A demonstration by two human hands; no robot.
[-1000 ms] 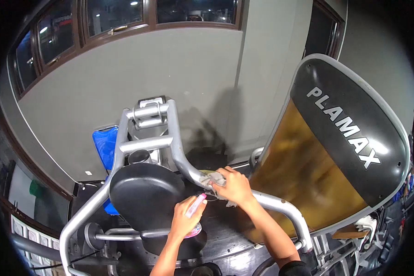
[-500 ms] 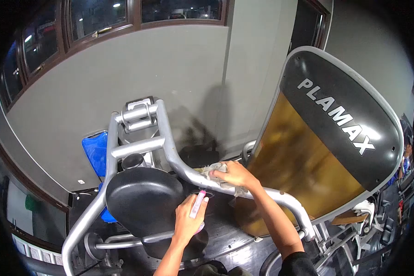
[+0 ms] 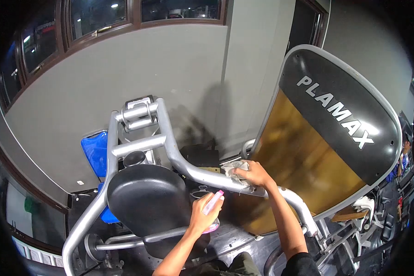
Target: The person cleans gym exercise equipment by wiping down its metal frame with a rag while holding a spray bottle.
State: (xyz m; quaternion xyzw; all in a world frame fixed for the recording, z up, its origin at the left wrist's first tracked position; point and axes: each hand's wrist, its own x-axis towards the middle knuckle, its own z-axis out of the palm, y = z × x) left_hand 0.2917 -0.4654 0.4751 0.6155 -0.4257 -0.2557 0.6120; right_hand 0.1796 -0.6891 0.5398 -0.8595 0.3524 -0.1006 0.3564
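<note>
My right hand (image 3: 255, 175) presses a crumpled pale cloth (image 3: 236, 170) onto the silver tube frame (image 3: 202, 176) of an exercise machine. Its fingers are closed over the cloth. Lower and to the left, my left hand (image 3: 203, 215) is wrapped around a spray bottle (image 3: 212, 203) with a pink top and a pinkish base. The bottle is tilted and most of its body is hidden by my fingers. Beside that hand is the machine's black padded seat (image 3: 145, 198).
A large machine panel (image 3: 326, 124) lettered PLAMAX stands on the right. Behind the frame are a blue chair (image 3: 95, 154) and a grey wall (image 3: 179, 64) with windows above. More gym equipment (image 3: 354, 234) fills the lower right.
My right hand has slid the cloth along the tube to the right. My left hand has also shifted right, and the bottle now tilts further to the right.
</note>
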